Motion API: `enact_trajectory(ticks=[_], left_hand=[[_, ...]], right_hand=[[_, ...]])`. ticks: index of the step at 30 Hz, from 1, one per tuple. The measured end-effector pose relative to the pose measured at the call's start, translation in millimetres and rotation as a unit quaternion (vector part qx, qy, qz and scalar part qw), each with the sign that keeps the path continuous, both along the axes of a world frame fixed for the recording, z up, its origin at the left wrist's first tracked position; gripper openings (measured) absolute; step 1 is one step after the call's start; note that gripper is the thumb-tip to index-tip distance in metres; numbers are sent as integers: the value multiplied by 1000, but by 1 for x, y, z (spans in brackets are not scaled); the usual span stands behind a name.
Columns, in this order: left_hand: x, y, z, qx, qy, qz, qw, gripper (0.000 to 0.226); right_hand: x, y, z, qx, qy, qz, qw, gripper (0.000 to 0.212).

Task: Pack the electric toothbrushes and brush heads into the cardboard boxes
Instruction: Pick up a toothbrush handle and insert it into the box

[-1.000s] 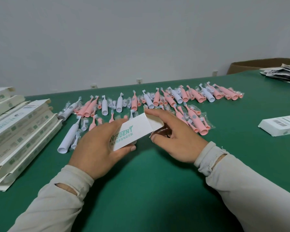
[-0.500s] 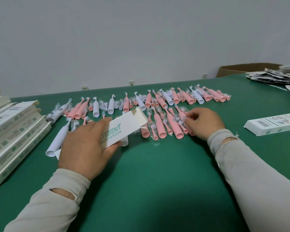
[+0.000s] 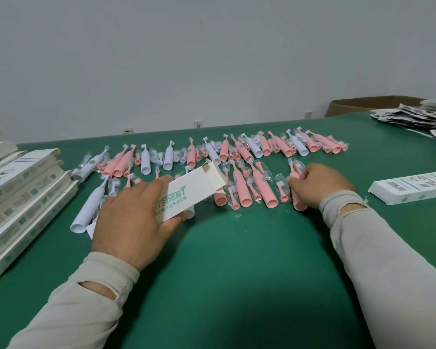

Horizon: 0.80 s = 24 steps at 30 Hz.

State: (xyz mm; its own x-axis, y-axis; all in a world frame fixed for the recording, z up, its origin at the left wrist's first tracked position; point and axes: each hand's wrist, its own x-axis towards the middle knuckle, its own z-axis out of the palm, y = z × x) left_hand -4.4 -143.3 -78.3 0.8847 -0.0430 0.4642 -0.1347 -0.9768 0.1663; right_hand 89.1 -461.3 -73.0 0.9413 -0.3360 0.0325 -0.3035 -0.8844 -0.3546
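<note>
- The left hand [image 3: 134, 220] holds a white box [image 3: 189, 192] above the green surface [image 3: 237, 273], its grip curled round the box's near end; the far end flap stands open.
- The right hand [image 3: 317, 185] rests on a pink toothbrush [image 3: 297, 197], fingers curled over it; the grip seems closed on the handle, though the fingers hide the contact.
- One box [image 3: 410, 188] lies closed to the right, probably already packed.
- Most work remains, I judge: many pink and white toothbrushes [image 3: 239, 190] and bagged brush heads [image 3: 233, 199] lie loose in rows.
- A stack of boxes [image 3: 23, 187] waits at the left, end flaps open.
</note>
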Motion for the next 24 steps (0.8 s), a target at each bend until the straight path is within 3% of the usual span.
enact_trajectory(ticks=[11, 19, 24], left_hand=[[-2, -4, 1, -10, 7, -6, 1000, 86], [-2, -4, -1, -8, -2, -8, 1000, 69], [-1, -2, -2, -14, -12, -13, 1000, 68]], right_hand=[[7, 16, -8, -64, -28, 4, 998, 32], [5, 6, -7, -65, -25, -2, 998, 29], [5, 12, -6, -102, -3, -1, 995, 46]])
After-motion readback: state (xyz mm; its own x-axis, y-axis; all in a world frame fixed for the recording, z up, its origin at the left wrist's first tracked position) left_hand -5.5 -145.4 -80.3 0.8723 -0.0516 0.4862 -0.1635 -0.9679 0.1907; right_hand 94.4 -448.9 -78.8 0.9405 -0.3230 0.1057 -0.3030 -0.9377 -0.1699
